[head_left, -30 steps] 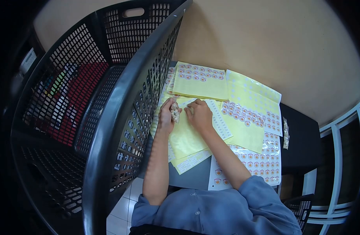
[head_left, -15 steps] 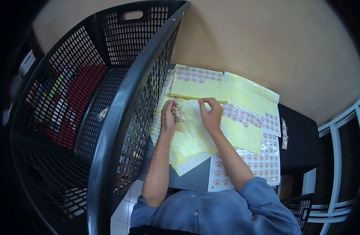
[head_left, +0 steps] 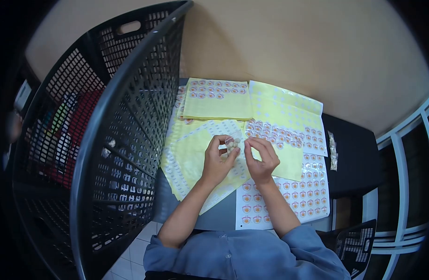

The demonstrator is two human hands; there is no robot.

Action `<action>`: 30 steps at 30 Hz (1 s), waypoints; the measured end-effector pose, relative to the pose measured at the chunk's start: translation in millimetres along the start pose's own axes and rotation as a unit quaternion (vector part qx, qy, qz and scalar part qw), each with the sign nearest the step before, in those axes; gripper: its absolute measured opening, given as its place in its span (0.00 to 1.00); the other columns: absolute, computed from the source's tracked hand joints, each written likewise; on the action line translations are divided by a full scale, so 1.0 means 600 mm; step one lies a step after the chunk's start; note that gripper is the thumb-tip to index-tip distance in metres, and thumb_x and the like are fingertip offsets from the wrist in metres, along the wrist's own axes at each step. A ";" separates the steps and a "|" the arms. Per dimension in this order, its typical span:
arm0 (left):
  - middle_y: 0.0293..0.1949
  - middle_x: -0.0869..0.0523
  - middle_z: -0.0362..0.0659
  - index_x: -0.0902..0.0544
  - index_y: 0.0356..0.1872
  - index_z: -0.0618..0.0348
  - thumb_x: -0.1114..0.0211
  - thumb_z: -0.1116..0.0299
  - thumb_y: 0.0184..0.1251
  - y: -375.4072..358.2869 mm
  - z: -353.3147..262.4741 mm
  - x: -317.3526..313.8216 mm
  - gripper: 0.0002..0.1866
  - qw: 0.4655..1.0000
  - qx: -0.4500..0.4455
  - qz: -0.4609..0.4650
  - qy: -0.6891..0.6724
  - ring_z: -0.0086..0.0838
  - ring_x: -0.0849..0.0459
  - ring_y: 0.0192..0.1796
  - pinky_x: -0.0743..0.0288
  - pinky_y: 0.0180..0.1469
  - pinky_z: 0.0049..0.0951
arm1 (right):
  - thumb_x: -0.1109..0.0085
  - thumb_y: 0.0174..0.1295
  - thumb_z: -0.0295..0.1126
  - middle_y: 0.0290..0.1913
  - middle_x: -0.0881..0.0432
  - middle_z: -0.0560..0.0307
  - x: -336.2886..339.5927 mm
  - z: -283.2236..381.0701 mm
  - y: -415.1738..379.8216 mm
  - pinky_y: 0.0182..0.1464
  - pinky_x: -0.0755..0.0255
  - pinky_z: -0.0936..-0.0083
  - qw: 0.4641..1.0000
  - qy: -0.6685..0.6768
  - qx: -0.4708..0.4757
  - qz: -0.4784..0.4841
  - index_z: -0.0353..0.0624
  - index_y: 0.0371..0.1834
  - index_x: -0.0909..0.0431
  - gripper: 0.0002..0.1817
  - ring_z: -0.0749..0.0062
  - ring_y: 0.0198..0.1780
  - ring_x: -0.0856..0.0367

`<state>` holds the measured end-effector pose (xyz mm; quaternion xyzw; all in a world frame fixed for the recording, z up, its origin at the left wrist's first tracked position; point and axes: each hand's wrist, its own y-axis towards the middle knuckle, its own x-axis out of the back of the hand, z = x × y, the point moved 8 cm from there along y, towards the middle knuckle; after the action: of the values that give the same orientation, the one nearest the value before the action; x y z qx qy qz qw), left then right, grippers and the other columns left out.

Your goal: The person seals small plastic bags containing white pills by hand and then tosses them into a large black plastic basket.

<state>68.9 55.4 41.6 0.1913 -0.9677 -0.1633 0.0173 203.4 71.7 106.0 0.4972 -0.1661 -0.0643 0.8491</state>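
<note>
Black perforated crate (head_left: pixel 107 140) stood at far left, hard against the bench (head_left: pixel 223 215). Yellow backing sheets (head_left: pixel 188 156) lay fanned across the bench beside it. Left hand (head_left: pixel 217 158) closed on small clear packet (head_left: pixel 232 143) of pale pieces, held just above the sheets. Right hand (head_left: pixel 262 158) curled, fingertips pinched at the packet's edge. Printed sticker sheets (head_left: pixel 300 196) spread to the right. Judged risk: packet slipping from so light a pinch, or a sticker set crooked.

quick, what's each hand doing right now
Left hand: closed on a small clear packet of pale pieces.
Right hand: fingertips pinched by the packet's edge; whether it grips anything cannot be told.
</note>
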 end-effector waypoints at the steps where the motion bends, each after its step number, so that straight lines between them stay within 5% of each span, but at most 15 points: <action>1: 0.37 0.27 0.44 0.31 0.38 0.64 0.39 0.77 0.52 -0.001 -0.002 -0.005 0.13 1.000 0.003 0.007 0.002 0.25 0.24 0.40 0.24 0.39 0.25 | 0.38 0.41 0.19 0.28 0.21 0.54 -0.003 0.006 -0.002 0.29 0.27 0.81 1.000 -0.001 0.018 0.013 0.38 0.26 0.22 0.07 0.69 0.28 0.21; 6: 0.36 0.27 0.41 0.30 0.36 0.61 0.39 0.79 0.51 -0.009 -0.032 -0.013 0.11 0.993 -0.060 0.000 0.103 0.23 0.25 0.41 0.26 0.40 0.23 | 0.37 0.40 0.20 0.29 0.21 0.55 -0.013 0.013 -0.012 0.28 0.27 0.80 0.998 0.005 0.052 0.036 0.37 0.25 0.23 0.07 0.69 0.27 0.21; 12: 0.35 0.26 0.45 0.30 0.35 0.65 0.39 0.78 0.51 -0.009 -0.040 -0.013 0.11 0.989 -0.083 -0.010 0.119 0.31 0.23 0.37 0.23 0.36 0.26 | 0.37 0.39 0.19 0.28 0.22 0.55 -0.021 0.013 -0.015 0.28 0.27 0.79 0.997 0.012 0.052 0.053 0.36 0.24 0.23 0.07 0.68 0.27 0.22; 25: 0.36 0.25 0.45 0.30 0.35 0.65 0.40 0.78 0.52 -0.006 -0.023 -0.002 0.10 0.994 -0.069 -0.027 0.081 0.28 0.22 0.38 0.24 0.38 0.25 | 0.37 0.41 0.25 0.32 0.21 0.55 -0.037 0.012 -0.013 0.37 0.28 0.74 0.993 0.006 0.047 0.105 0.40 0.24 0.21 0.06 0.64 0.35 0.23; 28: 0.36 0.25 0.43 0.29 0.35 0.65 0.41 0.78 0.53 -0.004 -0.002 -0.002 0.09 0.999 -0.008 -0.018 -0.040 0.23 0.23 0.38 0.24 0.38 0.24 | 0.38 0.44 0.25 0.35 0.21 0.53 -0.037 -0.026 -0.018 0.41 0.29 0.75 0.992 0.031 -0.066 0.100 0.39 0.33 0.22 0.10 0.66 0.37 0.23; 30: 0.35 0.25 0.41 0.29 0.36 0.65 0.41 0.78 0.54 -0.006 -0.001 -0.006 0.09 0.995 0.027 -0.006 -0.093 0.20 0.24 0.37 0.26 0.39 0.21 | 0.39 0.48 0.25 0.37 0.22 0.52 -0.060 -0.081 -0.045 0.43 0.30 0.76 0.922 0.233 -0.290 0.110 0.36 0.45 0.29 0.19 0.71 0.38 0.23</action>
<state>73.3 53.4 41.3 0.1814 -0.9681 -0.1542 -0.0787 188.1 108.2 52.9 0.2092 0.0085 0.1014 0.9726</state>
